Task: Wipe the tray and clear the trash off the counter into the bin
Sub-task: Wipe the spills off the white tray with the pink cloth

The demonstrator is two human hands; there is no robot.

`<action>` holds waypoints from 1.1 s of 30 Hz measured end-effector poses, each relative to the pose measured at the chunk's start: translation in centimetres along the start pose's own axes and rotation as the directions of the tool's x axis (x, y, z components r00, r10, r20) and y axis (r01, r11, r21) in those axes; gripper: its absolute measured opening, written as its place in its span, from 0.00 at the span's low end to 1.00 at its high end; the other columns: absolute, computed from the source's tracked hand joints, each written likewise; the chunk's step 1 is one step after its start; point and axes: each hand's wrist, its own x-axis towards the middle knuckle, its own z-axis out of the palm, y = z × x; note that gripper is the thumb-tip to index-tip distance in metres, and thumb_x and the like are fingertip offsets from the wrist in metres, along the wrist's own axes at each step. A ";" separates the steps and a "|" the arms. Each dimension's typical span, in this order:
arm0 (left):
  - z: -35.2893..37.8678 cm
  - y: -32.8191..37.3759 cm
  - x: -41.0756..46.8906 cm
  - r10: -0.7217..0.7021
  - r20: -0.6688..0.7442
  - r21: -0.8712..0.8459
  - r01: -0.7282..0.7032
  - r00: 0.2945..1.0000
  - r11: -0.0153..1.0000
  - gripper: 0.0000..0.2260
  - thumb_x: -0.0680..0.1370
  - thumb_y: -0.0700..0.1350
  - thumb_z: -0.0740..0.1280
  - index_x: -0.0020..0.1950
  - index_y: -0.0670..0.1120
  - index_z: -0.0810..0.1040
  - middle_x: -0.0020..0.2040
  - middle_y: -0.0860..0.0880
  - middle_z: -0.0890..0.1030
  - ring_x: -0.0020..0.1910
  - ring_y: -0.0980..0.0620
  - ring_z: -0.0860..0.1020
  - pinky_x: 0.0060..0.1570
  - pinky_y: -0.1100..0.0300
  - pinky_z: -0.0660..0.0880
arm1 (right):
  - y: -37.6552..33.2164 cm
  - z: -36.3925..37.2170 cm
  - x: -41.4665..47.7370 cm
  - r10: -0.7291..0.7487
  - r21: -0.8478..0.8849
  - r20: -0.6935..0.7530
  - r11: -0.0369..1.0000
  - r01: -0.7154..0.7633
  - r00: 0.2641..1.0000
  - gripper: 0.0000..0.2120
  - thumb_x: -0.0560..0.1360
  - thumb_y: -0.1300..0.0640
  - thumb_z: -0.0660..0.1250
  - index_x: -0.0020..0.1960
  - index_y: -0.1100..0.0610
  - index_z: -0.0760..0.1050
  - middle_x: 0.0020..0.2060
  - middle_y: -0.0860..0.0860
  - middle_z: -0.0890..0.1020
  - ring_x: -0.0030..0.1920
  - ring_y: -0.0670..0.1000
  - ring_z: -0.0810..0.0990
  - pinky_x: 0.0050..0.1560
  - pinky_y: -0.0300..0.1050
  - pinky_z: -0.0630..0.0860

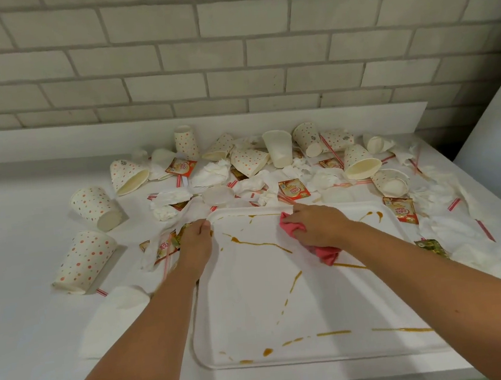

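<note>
Tray (pixel 254 297), white plastic with rounded corners, flat on a white counter (pixel 26 337), near the front edge and a little right of centre. Streaked with thin lines and drips of brown-orange sauce (pixel 258 244): one across the far half, one down the middle, another along the near rim.

Right hand (pixel 314 225) palm-down on the tray's far half, fingers curled and pressed onto a crumpled pink cloth (pixel 327 253); cloth poking out at the fingertips and again under the wrist. Left hand (pixel 194 242) at the tray's far left corner, fingers closed over the rim, thumb hidden. Both forearms bare, reaching in from the bottom corners.

Litter around the tray on three sides. Behind it, a heap against the counter's raised back edge: polka-dot paper cups (pixel 250 160) tipped on their sides, one plain white cup (pixel 279 148) upright, crumpled white napkins (pixel 213 172), red-and-white striped straws, a clear plastic lid (pixel 219 194). Red and gold creamer sachets among them, one (pixel 294 189) just beyond the right hand's fingertips, another (pixel 401 209) beside the tray's right rim. To the left, two more dotted cups (pixel 85 261) lying well apart from the tray, and a flat white napkin (pixel 114 321) near the left forearm. To the right, torn tissue and more straws (pixel 485 230) trailing along the counter.

Pale grey brick wall (pixel 227 37) above.
</note>
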 end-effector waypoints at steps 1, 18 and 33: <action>0.0 0.0 0.0 -0.003 0.001 0.000 0.003 1.000 1.000 0.16 0.81 0.39 0.54 0.33 0.43 0.64 0.32 0.49 0.66 0.32 0.54 0.64 0.34 0.62 0.60 | 0.6 -0.1 -0.1 0.024 0.012 -0.006 1.000 -0.024 1.000 0.15 0.80 0.54 0.54 0.63 0.53 0.73 0.50 0.51 0.69 0.55 0.56 0.76 0.46 0.46 0.70; 0.1 0.3 -0.5 0.019 -0.044 -0.031 -0.021 0.999 0.999 0.14 0.82 0.39 0.54 0.55 0.34 0.77 0.47 0.40 0.78 0.48 0.45 0.74 0.54 0.53 0.70 | -2.6 0.8 0.0 -0.067 0.130 0.013 0.989 0.065 0.998 0.17 0.81 0.54 0.54 0.66 0.57 0.72 0.49 0.52 0.65 0.45 0.53 0.72 0.45 0.45 0.69; 0.1 -0.4 -0.5 0.103 -0.029 -0.002 -0.104 0.994 0.995 0.14 0.82 0.38 0.53 0.57 0.32 0.76 0.41 0.45 0.77 0.40 0.54 0.71 0.39 0.68 0.65 | -4.9 1.2 4.8 -0.051 0.189 -0.067 0.980 0.063 0.996 0.16 0.80 0.56 0.55 0.63 0.58 0.75 0.61 0.57 0.69 0.58 0.58 0.75 0.49 0.45 0.69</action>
